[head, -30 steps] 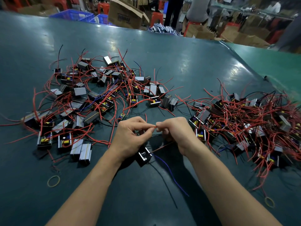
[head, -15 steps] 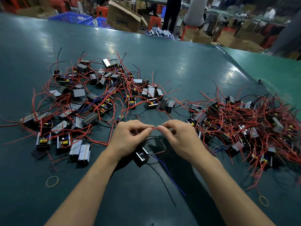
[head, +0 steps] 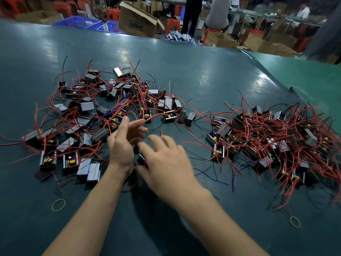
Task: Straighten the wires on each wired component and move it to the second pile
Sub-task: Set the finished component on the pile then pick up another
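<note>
Teal bench mat (head: 193, 74), glossy, glare patches, a seam toward a lighter green sheet at right; cardboard boxes (head: 137, 21), blue crates and red stools behind.

Change: half a second ago both hands pinched one red wire taut between fingertips, above a small black component. Now the pinch is gone. Left hand (head: 122, 143) has opened, fingers spread and reaching toward the left pile (head: 88, 115). Right hand (head: 166, 163) is blurred by motion, fingers extended, nothing visibly held. The worked component (head: 141, 159) shows only as a dark sliver between the two hands, low at the mat; whether either hand touches it cannot be told. A blue lead (head: 212, 177) trails right of the right hand on the mat, and it is unclear whose lead it is.

Reading: straightening on this piece looks finished, and this is likely the transfer or release step toward the left pile, where wires lie looser and more fanned out. The right pile (head: 276, 141) is denser and more knotted, so probably the unworked supply.

Materials: components are small boxy blocks, black plastic frames, grey metallic faces, yellow winding tape showing on some. Leads are thin and springy, mostly red insulation, a few black and blue; they hold curl and snag on each other. Two tan rubber bands lie flat on the mat, one near left (head: 58, 204), one near right (head: 295, 222).
</note>
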